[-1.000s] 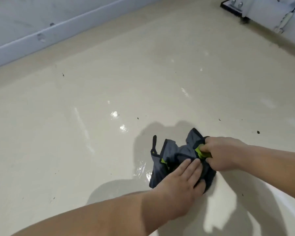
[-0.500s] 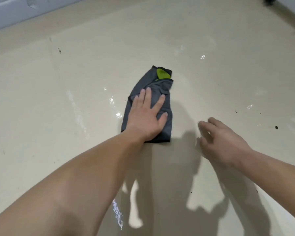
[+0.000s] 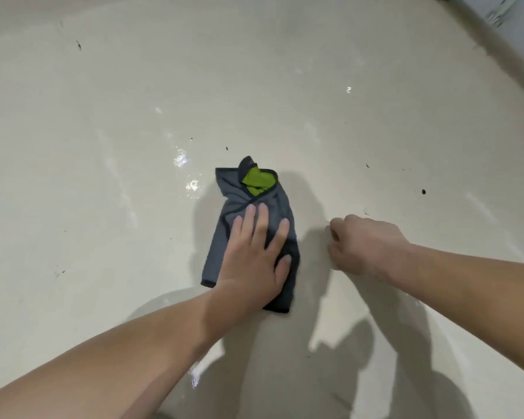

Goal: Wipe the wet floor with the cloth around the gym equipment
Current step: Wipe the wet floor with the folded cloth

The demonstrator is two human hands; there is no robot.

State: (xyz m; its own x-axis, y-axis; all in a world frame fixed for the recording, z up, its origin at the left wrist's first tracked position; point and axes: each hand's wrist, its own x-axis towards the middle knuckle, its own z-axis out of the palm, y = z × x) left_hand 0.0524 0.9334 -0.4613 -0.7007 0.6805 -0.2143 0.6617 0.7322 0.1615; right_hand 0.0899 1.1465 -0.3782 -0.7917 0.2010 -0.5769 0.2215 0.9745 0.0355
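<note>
A dark grey cloth point(image 3: 280, 204) with a bright green patch at its far end lies folded lengthwise on the cream floor point(image 3: 103, 207). My left hand point(image 3: 253, 261) lies flat on the cloth's near half, fingers spread, palm pressing it down. My right hand point(image 3: 365, 244) rests on the floor just right of the cloth, apart from it, with its fingers curled under and nothing in them. Wet glints show on the floor just left of the cloth's far end.
A dark base of gym equipment point(image 3: 493, 40) runs along the top right corner. Small dark specks dot the floor, one point(image 3: 423, 192) to the right of the cloth. Shadows of my arms and head fall on the floor near me.
My right hand let go of the bunched cloth and moved to the floor, then curled its fingers. The cloth was spread out long, and my left hand has pulled it back toward me.
</note>
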